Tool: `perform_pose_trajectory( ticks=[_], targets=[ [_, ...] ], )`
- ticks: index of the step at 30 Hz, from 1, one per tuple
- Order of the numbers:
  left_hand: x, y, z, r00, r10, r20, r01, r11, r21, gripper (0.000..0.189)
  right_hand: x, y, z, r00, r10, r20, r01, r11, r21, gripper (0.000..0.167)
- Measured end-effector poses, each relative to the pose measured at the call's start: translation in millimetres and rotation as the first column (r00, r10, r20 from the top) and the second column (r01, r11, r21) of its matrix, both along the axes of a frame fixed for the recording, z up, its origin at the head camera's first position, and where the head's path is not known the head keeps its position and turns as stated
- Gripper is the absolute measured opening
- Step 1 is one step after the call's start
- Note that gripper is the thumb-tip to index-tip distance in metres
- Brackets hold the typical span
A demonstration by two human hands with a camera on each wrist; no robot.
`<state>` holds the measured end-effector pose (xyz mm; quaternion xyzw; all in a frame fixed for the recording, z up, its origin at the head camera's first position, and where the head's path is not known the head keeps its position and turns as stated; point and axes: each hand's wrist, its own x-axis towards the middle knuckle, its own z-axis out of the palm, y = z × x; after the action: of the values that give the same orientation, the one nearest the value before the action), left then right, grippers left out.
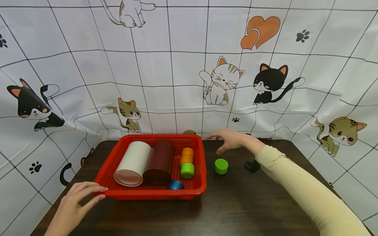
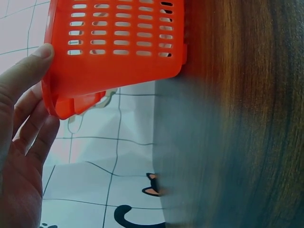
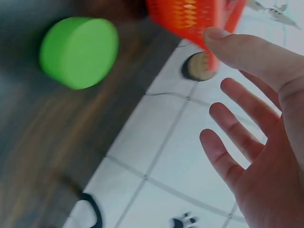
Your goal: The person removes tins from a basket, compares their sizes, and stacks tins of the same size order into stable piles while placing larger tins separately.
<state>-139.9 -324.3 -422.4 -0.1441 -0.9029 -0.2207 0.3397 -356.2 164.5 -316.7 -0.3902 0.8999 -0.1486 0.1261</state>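
A red plastic basket (image 1: 147, 194) sits on the dark wooden table, left of centre. My left hand (image 1: 73, 200) pinches its near left corner; in the left wrist view the thumb (image 2: 35, 64) lies on one side of the rim and fingertips on the other. Inside lie a white cylinder (image 1: 134, 160), a dark brown cylinder (image 1: 160, 160), a small orange-and-green stack (image 1: 187, 164) and a blue cap-like piece (image 1: 176, 185). My right hand (image 1: 230, 140) hovers by the far right corner, fingers spread and holding nothing. A bright green round piece (image 1: 221, 166) rests below it.
A small black object (image 1: 252, 166) lies on the table (image 1: 236, 203), partly behind the right sleeve (image 1: 295, 183). White sheeting (image 1: 183, 72) with grid lines and printed cats hangs along the table's back and sides.
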Motion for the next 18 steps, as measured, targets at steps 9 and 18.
perform_pose_trajectory(
  ticks=[9,18],
  targets=[
    [-0.1,-2.0,0.1,1.0,0.012,0.016,-0.011,1.0,-0.007,0.051,0.4,-56.1,27.3,0.994,0.097,-0.054,-0.094,0.994,0.058,0.059],
    [0.6,-0.4,1.2,1.0,0.002,0.011,-0.002,1.0,-0.006,0.05,5.2,-105.9,31.0,0.978,0.209,-0.025,-0.201,0.962,0.184,0.056]
  ],
)
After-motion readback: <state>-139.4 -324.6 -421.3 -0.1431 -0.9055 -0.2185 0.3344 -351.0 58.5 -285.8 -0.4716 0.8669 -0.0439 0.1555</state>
